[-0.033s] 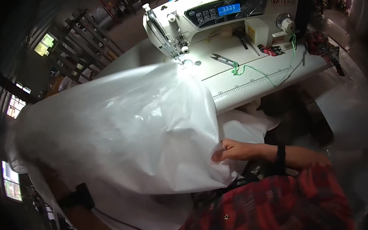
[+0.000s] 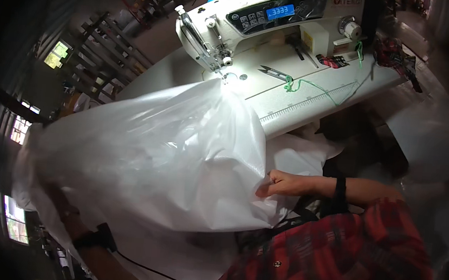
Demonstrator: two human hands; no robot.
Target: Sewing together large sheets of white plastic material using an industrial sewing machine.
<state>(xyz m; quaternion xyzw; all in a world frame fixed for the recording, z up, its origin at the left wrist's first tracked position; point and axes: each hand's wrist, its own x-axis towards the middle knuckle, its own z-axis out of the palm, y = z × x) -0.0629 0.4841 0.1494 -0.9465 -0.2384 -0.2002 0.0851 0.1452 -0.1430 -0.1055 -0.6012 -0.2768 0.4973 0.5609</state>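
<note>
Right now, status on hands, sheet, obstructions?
Right hand gripping sheet; left hand at its left end, grip unclear. Sheet reaches presser foot. Snips, green thread on bed, apart from sheet.

Red checked shirt (image 2: 343,256), black wristbands (image 2: 341,190)

Lights up on the sewing machine (image 2: 327,33)!

Just past twelve o'clock, pale digits (image 2: 279,11) glow on the blue display (image 2: 290,8) of the black control panel (image 2: 247,24)! Over to one: red lettering (image 2: 351,2) beside a round emblem (image 2: 336,1). And at two, a ruler scale (image 2: 305,103) runs along the white tabletop (image 2: 261,103), figures too small to read.
</note>
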